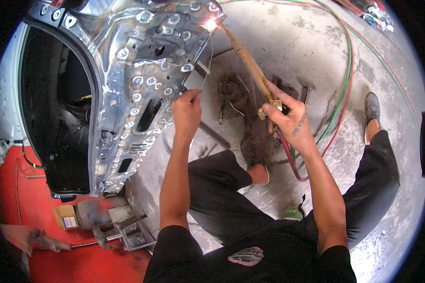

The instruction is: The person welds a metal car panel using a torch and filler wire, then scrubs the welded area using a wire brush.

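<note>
A bare metal car body panel [146, 89], dotted with round weld spots and holes, stands upright at the left. My right hand [292, 120] is closed around the handle of a brass gas welding torch [251, 68]. Its tip points up and left at the panel's upper right edge, where a bright glow [210, 24] hides the exact contact point. Between the fingertips of my left hand [187, 113] is a thin welding rod [208, 70]. The rod rises from my pinch toward the glow; its far end is lost in the glare.
Green and red gas hoses [349, 61] loop across the concrete floor [335, 28] at the right. Loose tools and dark metal parts [236, 96] lie between my feet. At the lower left, a metal bracket [127, 226] and a small box [66, 217] sit by a red surface [52, 264].
</note>
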A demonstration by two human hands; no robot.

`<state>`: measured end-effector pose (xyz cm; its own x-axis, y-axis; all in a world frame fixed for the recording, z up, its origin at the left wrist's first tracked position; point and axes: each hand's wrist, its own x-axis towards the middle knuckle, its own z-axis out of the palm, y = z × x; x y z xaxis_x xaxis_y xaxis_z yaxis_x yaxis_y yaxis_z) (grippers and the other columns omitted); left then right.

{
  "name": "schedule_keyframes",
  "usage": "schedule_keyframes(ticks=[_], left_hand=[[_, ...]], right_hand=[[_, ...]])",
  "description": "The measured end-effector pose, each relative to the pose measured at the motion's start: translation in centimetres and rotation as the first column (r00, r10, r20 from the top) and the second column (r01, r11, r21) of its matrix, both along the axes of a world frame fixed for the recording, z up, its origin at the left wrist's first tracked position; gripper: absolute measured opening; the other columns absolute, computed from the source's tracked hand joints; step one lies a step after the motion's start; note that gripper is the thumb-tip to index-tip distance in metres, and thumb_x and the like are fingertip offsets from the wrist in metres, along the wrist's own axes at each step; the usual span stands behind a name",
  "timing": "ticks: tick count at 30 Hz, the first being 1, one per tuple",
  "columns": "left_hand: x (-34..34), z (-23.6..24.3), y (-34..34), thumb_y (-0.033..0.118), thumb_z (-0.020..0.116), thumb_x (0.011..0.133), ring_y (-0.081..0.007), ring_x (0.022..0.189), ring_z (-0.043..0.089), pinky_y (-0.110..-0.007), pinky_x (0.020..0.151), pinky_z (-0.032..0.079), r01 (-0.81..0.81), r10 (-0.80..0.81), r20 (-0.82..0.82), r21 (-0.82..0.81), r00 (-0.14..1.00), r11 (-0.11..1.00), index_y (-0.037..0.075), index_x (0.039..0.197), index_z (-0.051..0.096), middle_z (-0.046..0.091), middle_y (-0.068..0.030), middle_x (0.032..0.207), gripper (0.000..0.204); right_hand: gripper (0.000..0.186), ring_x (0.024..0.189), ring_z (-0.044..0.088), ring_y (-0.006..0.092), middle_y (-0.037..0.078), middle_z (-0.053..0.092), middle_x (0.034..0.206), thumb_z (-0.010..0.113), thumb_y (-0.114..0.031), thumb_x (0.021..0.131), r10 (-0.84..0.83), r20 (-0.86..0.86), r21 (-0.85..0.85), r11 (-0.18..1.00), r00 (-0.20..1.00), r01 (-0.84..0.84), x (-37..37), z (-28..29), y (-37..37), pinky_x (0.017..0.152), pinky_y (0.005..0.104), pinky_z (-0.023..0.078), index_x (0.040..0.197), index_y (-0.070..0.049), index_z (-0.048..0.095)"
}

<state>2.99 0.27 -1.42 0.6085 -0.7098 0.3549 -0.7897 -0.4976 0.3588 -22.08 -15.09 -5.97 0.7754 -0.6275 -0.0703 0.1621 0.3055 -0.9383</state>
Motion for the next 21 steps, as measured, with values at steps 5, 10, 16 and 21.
schedule_keyframes(ticks=[5,10,16,21], left_hand=[[-0.74,0.55,-0.67,0.005,0.071,0.092,-0.0351,0.076,0.074,-0.041,0.070,0.055,-0.032,0.033,-0.057,0.019,0.998,0.999,-0.002,0.104,0.077,0.074,-0.0236,0.090,0.015],[-0.18,0.20,-0.85,0.006,0.071,0.092,-0.0364,0.077,0.074,-0.041,0.071,0.056,0.011,-0.011,0.022,-0.002,1.000,1.000,-0.002,0.103,0.077,0.074,-0.0237,0.090,0.014],[-0.31,0.23,-0.99,0.007,0.071,0.093,-0.0385,0.079,0.074,-0.042,0.072,0.056,0.003,-0.003,0.012,0.019,1.000,1.000,-0.002,0.103,0.077,0.074,-0.0246,0.091,0.015],[-0.18,0.03,-0.88,0.007,0.071,0.093,-0.0386,0.079,0.074,-0.042,0.072,0.056,0.000,0.000,0.005,0.010,1.000,1.000,-0.003,0.104,0.077,0.074,-0.0247,0.092,0.015]], right_hand=[[0.054,0.058,0.060,0.0091,0.006,0.069,0.091,0.069,-0.011,0.100,-0.015,0.014,-0.021,1.000,1.000,0.016,0.24,-0.15,-0.11,0.050,0.0267,0.049,0.152,-0.004,0.055],[0.054,0.057,0.060,0.0092,0.006,0.069,0.091,0.069,-0.012,0.100,-0.003,-0.001,-0.024,1.000,1.000,0.003,0.26,-0.16,-0.04,0.049,0.0265,0.049,0.152,-0.003,0.054],[0.054,0.057,0.060,0.0093,0.005,0.068,0.088,0.068,-0.011,0.100,-0.013,0.033,-0.012,1.000,0.999,0.013,0.31,-0.43,0.02,0.049,0.0264,0.049,0.151,-0.003,0.054],[0.053,0.057,0.060,0.0091,0.005,0.068,0.088,0.068,-0.010,0.100,-0.001,0.010,-0.004,1.000,1.000,0.001,0.19,-0.33,-0.02,0.049,0.0265,0.049,0.151,-0.004,0.055]])
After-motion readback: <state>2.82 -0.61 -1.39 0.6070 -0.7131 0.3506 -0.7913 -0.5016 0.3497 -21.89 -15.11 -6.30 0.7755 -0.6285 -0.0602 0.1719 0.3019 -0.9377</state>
